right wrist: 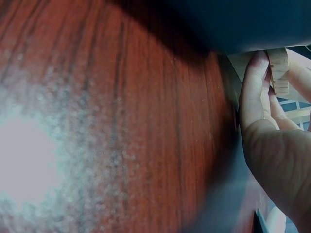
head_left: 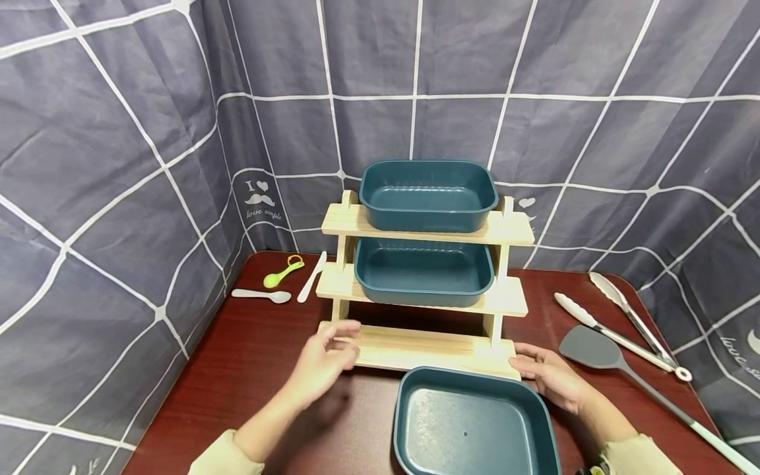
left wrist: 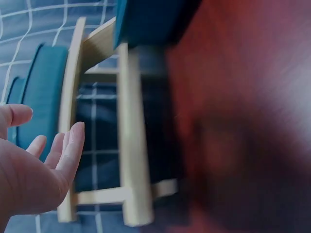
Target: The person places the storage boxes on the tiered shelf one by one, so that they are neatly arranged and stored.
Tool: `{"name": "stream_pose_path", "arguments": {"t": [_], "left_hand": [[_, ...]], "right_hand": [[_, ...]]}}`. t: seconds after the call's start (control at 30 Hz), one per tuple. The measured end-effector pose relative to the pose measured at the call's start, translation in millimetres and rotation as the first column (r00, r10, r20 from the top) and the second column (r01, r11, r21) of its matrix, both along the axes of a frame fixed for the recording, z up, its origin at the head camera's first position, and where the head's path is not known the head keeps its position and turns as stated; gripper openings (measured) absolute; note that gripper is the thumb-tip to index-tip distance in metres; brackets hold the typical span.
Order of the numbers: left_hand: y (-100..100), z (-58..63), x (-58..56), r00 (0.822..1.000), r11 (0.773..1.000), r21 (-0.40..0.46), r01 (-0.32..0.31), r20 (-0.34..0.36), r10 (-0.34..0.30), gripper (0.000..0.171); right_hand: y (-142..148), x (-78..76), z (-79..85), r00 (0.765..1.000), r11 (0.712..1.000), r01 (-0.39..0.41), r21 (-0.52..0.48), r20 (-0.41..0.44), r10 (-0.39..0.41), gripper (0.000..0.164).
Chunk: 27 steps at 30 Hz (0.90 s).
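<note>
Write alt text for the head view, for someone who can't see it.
A person's right hand grips the right end of the bottom shelf of a wooden rack; the left hand is near its left end. Blue bins sit on the two shelves above, a third bin on the table in front, with utensils at both sides.

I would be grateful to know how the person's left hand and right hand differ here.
The left hand grips nothing, while the right hand grips the bottom wooden shelf.
The left hand is near the shelf's left end; the right hand is at its right end, beside the front blue bin.
Both are bare, with pale sleeves.
</note>
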<state>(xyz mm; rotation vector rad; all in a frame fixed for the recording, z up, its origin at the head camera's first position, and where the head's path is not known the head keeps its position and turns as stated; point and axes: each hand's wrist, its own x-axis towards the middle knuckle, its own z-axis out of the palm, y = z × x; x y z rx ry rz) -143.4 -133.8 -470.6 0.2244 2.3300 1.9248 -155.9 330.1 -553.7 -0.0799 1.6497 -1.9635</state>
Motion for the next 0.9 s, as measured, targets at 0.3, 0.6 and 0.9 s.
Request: {"name": "stream_pose_path", "arguments": {"t": [0.3, 0.6, 0.9], "left_hand": [[22, -45.1, 41.0, 0.975, 0.979, -0.016, 0.204, 0.098, -0.201, 0.05], [41, -63.9, 60.5, 0.953, 0.968, -0.023, 0.251, 0.18, -0.243, 0.066], [60, -70.8, 63.6, 0.924, 0.97, 0.127, 0.208, 0.299, -0.237, 0.074]], "right_hand": [[0, 1.1, -0.9, 1.0, 1.0, 0.005, 0.009, 0.008, -0.005, 0.055], [-1, 2.3, -0.6, 1.0, 1.0, 0.015, 0.001, 0.013, -0.015, 0.056], [-1, 2.7, 0.6, 1.0, 1.0, 0.01, -0.009, 0.003, -0.01, 0.052]]}}
